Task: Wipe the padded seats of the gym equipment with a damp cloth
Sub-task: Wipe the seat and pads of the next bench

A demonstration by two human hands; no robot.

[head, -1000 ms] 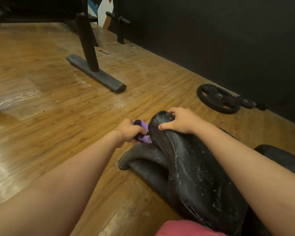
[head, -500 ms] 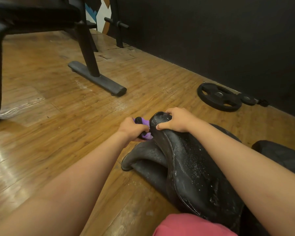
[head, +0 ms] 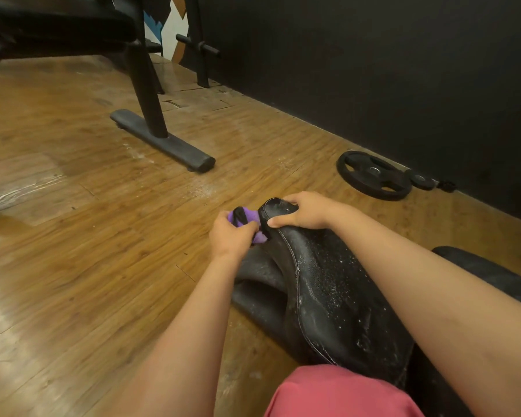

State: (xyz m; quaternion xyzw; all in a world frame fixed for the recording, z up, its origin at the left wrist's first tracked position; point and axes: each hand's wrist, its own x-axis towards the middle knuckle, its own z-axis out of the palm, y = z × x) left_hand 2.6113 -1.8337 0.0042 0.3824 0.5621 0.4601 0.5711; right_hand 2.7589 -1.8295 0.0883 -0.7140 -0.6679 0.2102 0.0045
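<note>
Your left hand (head: 232, 236) curls round the purple cloth (head: 247, 215), bunched against the far tip of the padded seat (head: 328, 290), just at its 3 o'clock. Your right hand (head: 304, 212) grips that tip. The seat lies on the wooden floor (head: 103, 236), its long axis running from 5 to 11 o'clock and its narrow end pointing away from you.

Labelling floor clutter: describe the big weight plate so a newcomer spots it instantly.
Follow the black wall on the right down to where it meets the wooden floor. The weight plate lies flat there, beyond the right hand. It is the largest black disc, with grip cut-outs, unlike the small plain disc beside it.
</note>
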